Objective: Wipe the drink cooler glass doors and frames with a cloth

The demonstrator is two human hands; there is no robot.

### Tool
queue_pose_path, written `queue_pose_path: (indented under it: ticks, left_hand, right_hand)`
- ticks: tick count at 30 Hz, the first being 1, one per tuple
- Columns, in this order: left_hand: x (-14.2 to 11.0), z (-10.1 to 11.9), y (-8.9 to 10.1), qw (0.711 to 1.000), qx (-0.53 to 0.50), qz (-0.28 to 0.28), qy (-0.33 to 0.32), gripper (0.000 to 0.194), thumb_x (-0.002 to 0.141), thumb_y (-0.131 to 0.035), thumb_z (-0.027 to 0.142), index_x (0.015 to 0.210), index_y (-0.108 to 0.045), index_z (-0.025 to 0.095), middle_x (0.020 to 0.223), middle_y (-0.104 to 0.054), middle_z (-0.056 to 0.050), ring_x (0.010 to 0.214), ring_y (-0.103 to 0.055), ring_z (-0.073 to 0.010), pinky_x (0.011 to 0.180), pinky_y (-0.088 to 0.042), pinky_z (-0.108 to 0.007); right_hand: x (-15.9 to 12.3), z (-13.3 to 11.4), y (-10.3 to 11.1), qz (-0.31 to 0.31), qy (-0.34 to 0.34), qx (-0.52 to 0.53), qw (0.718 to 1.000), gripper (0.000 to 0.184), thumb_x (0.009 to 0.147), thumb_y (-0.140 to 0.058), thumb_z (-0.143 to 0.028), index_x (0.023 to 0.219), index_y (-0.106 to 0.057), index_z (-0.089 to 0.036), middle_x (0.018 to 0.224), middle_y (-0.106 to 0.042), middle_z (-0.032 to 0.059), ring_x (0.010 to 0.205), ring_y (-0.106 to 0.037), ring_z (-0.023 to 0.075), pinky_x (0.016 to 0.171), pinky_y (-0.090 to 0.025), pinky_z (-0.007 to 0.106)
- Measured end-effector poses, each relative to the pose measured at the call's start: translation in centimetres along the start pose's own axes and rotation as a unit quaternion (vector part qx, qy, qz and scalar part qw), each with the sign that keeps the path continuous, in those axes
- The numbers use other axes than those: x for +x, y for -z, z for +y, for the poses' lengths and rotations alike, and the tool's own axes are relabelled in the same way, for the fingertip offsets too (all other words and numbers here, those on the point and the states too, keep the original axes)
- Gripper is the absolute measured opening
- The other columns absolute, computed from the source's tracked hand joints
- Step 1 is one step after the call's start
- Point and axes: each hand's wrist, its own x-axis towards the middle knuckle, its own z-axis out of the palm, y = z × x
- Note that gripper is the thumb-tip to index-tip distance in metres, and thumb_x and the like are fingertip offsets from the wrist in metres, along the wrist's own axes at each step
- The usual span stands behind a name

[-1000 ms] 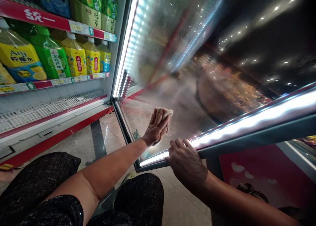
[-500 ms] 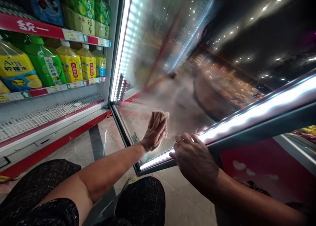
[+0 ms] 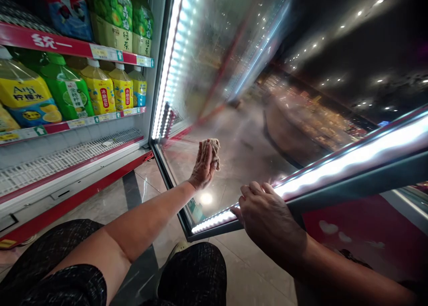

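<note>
My left hand presses a crumpled beige cloth against the lower part of a glass door. Its fingers point up and lie over the cloth. The door belongs to a drinks fridge and stands swung open, with bright light strips along its edges. My right hand is wrapped round the dark door frame near the bottom corner, its fingers curled over the lit edge. The glass looks hazy, with reflections of lights across it.
On the left, fridge shelves hold several drink bottles with green and yellow labels. A wire rack lies below them. My knees are close under the door, above the tiled floor. A red panel stands at the right.
My left hand has slid the cloth slightly up and to the left on the glass. My right hand keeps its grip on the frame. The whole view has shifted a little.
</note>
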Motion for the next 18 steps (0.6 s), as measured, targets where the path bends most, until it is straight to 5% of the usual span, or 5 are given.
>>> queue_pose_path:
  ticks: [18]
  left_hand:
    - [2.2, -4.3, 0.0, 0.999, -0.008, 0.012, 0.041, 0.067, 0.103, -0.030, 0.033, 0.160, 0.007, 0.031, 0.170, 0.007, -0.001, 0.156, 0.008, -0.0195, 0.128, 0.002, -0.047]
  right_hand:
    - [-0.1, 0.6, -1.0, 0.023, -0.011, 0.029, 0.999, 0.021, 0.085, -0.075, -0.031, 0.068, -0.074, -0.019, 0.075, -0.067, 0.0041, 0.076, -0.057, 0.0218, 0.071, -0.033, 0.036]
